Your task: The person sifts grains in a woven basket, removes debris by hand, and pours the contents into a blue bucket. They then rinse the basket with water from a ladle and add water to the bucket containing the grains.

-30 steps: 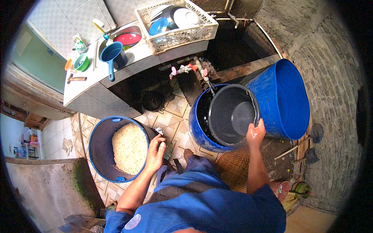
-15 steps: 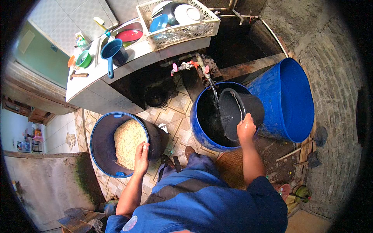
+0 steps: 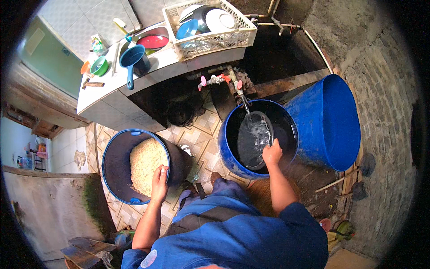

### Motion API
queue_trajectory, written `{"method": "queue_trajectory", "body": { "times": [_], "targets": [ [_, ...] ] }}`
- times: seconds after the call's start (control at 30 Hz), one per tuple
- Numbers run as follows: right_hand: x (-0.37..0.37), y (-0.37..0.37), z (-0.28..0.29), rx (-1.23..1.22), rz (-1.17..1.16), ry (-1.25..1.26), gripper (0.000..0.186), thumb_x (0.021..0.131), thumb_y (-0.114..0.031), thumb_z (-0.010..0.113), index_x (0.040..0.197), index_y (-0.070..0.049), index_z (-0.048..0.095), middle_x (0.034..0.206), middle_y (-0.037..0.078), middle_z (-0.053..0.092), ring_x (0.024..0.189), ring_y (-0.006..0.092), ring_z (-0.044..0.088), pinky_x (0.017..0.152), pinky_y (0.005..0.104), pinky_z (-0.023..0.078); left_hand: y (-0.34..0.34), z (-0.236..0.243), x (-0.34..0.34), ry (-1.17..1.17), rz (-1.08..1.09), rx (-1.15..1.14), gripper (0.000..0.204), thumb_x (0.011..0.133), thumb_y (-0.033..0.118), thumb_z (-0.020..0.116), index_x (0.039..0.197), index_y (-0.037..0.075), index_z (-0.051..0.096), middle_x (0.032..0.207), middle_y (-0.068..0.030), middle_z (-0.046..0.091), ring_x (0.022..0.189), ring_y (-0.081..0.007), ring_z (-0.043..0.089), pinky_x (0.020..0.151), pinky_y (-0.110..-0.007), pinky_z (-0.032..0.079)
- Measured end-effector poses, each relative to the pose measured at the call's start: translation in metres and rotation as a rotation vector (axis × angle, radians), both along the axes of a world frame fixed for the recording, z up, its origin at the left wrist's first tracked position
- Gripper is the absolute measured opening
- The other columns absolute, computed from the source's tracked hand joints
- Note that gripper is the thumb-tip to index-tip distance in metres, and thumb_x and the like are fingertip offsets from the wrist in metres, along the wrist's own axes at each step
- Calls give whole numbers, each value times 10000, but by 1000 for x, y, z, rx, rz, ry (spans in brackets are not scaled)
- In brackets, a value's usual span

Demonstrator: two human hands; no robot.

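Observation:
My right hand [image 3: 272, 152] grips the rim or handle of a black bucket [image 3: 255, 142], which is lowered inside a round blue tub [image 3: 227, 157]. Water pours from the tap [image 3: 242, 96] into the bucket, and its surface looks stirred. On the left, my left hand [image 3: 159, 181] is closed on the rim of a large dark tub [image 3: 117, 179], tilted with its mouth toward me. Pale, crumbly grain-like stuff [image 3: 147, 163] lies in it.
A big blue barrel [image 3: 313, 121] leans beside the tub on the right. Behind stands a tiled counter [image 3: 105, 105] with a blue dipper [image 3: 134, 62], a green bowl [image 3: 99, 66], a hammer [image 3: 93, 84] and a cream crate [image 3: 215, 40] of dishes. Patterned floor tiles [image 3: 197, 148] lie between the tubs.
The black bucket, tipped on its side before, has gone down into the blue tub and moved left under the tap's stream. My left hand stays on the dark tub's rim.

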State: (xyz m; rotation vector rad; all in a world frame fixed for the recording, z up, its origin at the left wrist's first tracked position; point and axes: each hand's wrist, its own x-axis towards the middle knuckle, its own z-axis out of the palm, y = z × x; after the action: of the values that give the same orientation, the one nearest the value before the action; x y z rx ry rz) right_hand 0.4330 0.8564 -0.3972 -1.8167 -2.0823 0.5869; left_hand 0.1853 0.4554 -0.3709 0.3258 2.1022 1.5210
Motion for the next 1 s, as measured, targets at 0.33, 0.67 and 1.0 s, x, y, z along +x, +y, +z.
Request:
{"method": "queue_trajectory", "body": {
  "times": [0.33,0.67,1.0],
  "targets": [
    [43,47,-12,-448,-475,1112,369,594,45,537,954,-34,559,868,64,553,792,199,534,738,359,466,-5,7,-6,-83,74,26,331,1031,321,468,1089,34,622,1187,-71,561,1141,-157,482,1021,-300,338],
    [56,1,97,-516,-335,1340,643,600,86,487,1239,14,467,1105,146,570,962,315,607,871,457,522,-13,-2,-21,-125,72,-8,339,1025,332,461,1096,36,610,1077,-41,589,1036,-144,495,959,-296,373],
    [-28,-72,195,-664,42,1225,518,606,66,475,1115,5,547,1015,117,626,915,275,632,853,398,534,-64,-60,-35,-366,95,-78,414,979,486,443,1199,162,580,1305,-21,572,1231,-254,502,949,-443,362]
  ]
}}
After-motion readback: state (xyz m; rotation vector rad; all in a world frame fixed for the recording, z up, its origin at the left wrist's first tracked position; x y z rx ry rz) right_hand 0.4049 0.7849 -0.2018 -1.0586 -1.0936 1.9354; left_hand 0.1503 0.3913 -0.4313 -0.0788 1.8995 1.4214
